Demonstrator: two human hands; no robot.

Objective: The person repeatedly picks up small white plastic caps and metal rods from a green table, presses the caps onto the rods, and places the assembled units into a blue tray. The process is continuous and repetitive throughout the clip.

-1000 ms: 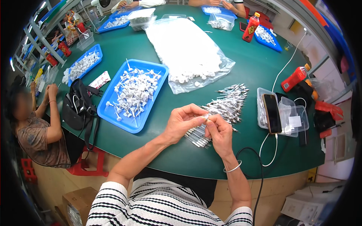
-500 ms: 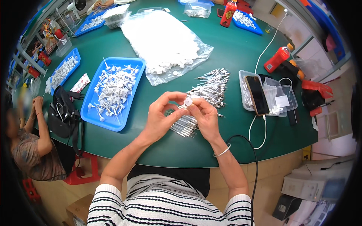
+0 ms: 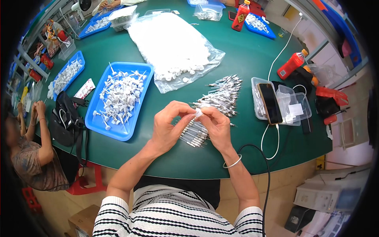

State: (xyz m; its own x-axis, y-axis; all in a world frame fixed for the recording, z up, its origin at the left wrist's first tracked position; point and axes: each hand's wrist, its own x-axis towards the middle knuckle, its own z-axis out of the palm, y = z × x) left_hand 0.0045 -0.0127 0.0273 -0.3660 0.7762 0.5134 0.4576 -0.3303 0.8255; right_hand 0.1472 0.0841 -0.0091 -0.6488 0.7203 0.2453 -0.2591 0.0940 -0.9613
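Observation:
In front of me, over a pile of thin metal-and-white rods (image 3: 221, 94), both hands meet at a small white plastic cap (image 3: 198, 113). My left hand (image 3: 169, 124) pinches it from one side with thumb and forefinger. From the other side my right hand (image 3: 217, 124) grips it the same way. Fingers hide whether a rod sits in the cap. To the left lies a blue tray (image 3: 90, 114) of white caps with thin stems (image 3: 120, 96). Beyond my hands, a large clear bag (image 3: 173, 47) spills loose white caps near its mouth.
On the right, a phone (image 3: 270, 103) on a white cable rests across clear plastic boxes (image 3: 294, 100). A red bottle (image 3: 291, 65) stands behind them. A black bag (image 3: 65, 120) lies left of the tray. Another person (image 3: 39, 154) sits at the left. A black cable (image 3: 268, 177) runs beside my right arm.
My fingertips have closed in around the white cap, and the left fingers have come nearer to the right. The whole view has shifted slightly.

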